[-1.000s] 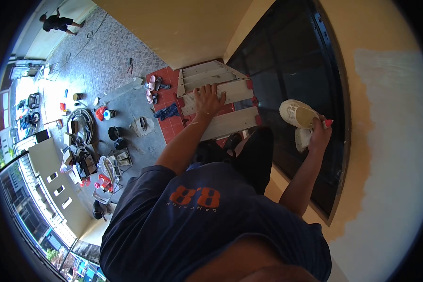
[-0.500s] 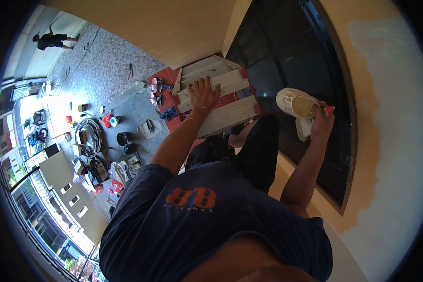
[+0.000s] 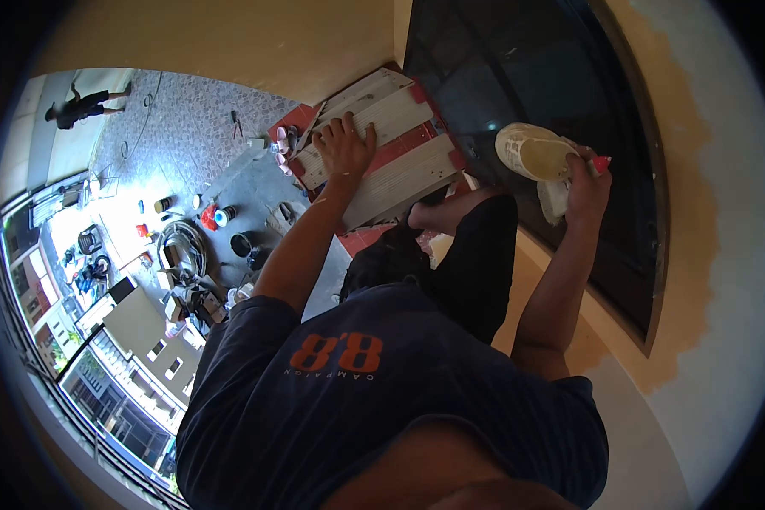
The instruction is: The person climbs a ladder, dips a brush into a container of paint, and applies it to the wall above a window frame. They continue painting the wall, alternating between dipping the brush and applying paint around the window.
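My left hand (image 3: 346, 149) lies with its fingers spread on a pale ridged step of a stepladder (image 3: 399, 183) with red end caps. In my right hand (image 3: 588, 191) is a paint-smeared whitish tub (image 3: 516, 151), tilted so its pale inside shows. The same hand holds what looks like a paintbrush, its red handle end (image 3: 602, 164) sticking out past the fingers and its whitish head (image 3: 554, 201) hanging below the tub. My fingers partly hide how the two are gripped. The tub is in front of the dark window.
The dark window (image 3: 518, 76) stands beside a wall (image 3: 697, 212) painted partly orange, partly whitish. Red tiles (image 3: 293, 119) and sandals (image 3: 282, 151) lie below. A coiled hose (image 3: 183, 251), buckets (image 3: 242, 245) and clutter cover the floor. Another person (image 3: 81, 109) stands far off.
The view has shifted, and the ladder and my left hand appear slightly further up and left. The left hand stays on the step; the right still holds the tub and brush.
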A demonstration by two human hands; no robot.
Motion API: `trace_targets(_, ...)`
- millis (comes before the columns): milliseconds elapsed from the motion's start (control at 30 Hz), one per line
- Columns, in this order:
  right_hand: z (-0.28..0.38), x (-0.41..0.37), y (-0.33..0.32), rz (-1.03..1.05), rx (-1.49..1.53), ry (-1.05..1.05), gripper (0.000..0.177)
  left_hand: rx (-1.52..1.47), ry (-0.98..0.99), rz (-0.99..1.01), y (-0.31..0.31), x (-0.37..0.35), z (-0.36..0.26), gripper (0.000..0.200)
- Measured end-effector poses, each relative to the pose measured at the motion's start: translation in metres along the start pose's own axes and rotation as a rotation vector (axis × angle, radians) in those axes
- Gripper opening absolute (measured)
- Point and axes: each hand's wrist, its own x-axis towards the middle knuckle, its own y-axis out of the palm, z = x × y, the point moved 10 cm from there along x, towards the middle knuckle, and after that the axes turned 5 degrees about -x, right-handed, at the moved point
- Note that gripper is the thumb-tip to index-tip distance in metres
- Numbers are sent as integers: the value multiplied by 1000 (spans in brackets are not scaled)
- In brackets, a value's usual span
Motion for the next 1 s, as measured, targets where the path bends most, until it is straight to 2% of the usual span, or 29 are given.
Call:
trace_targets(33, 0, 2, 1, 6, -1, -1, 27, 6, 4, -2, 1, 3, -1, 44)
trace_targets(200, 3, -2, 3, 14, 2, 14, 27, -77, -26, 238, 12, 14, 7, 51)
trace_targets(233, 3, 0, 4, 18, -16, 13, 27, -74, -30, 230, 8, 24, 11, 51)
trace_targets(300, 2, 2, 6, 36, 1, -4, 27, -181, -22, 557, 30, 27, 12, 55)
trace_targets(333, 3, 3, 6, 46, 9, -8, 26, -184, -26, 556, 28, 31, 12, 55)
trace_targets(400, 14, -1, 6, 47, 3, -20, 26, -80, 126, 648, 32, 33, -1, 54)
trace_targets(533, 19, -4, 5, 7, 1, -20, 25, -164, 97, 590, 36, 33, 3, 53)
trace_targets(600, 11, -3, 2, 0, -12, -6, 23, -242, 223, 373, 24, 39, 0, 55)
trace_targets(633, 11, 0, 1, -15, -17, 1, 21, -235, 217, 356, 22, 41, 3, 55)
trace_targets(700, 19, -3, 2, -3, -12, -32, 21, -244, 97, 513, 34, 35, 10, 58)
trace_targets(833, 21, -6, 2, 17, -7, -39, 21, -249, 49, 588, 39, 42, 13, 61)
trace_targets(900, 15, 0, 0, 20, -41, -56, 21, -237, -11, 695, 49, 43, 14, 65)
trace_targets(1000, 7, 10, 2, 31, -96, -55, 20, -228, -58, 714, 48, 43, 13, 67)
